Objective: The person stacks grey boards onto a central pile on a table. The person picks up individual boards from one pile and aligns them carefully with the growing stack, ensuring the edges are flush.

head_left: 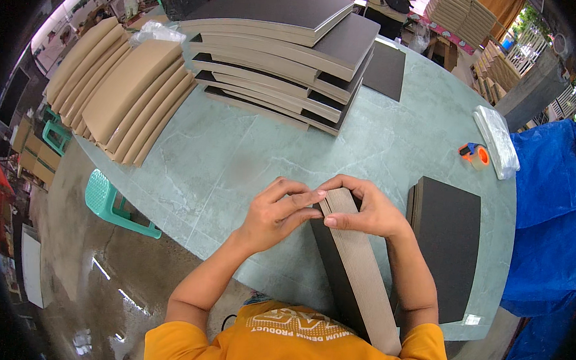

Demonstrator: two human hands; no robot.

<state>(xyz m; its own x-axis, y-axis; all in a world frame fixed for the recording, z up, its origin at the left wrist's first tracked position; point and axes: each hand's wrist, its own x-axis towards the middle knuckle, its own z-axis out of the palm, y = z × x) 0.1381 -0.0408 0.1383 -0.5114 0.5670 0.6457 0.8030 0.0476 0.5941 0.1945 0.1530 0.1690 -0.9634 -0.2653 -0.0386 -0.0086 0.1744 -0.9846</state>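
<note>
A thick stack of black-faced boards with grey edges [360, 268] stands on its long side, its layered edges facing up and its near end against my body. My right hand [369, 211] is closed around the far end, thumb on the layered edges and fingers curled over the far right corner. My left hand [274, 212] pinches the far left corner between fingertips and thumb, close to the right hand's index finger. To the right of my right forearm a second, lower stack of black boards [446, 244] lies flat on the pale green marbled table [236, 171].
Large black boards [277, 10] are piled unevenly at the back. Brown paper-wrapped packs [126, 93] lean in rows at the left. An orange tape dispenser [477, 155] and clear plastic sheets [497, 142] lie at the right, by a blue tarp [550, 213]. A green stool [114, 203] stands left.
</note>
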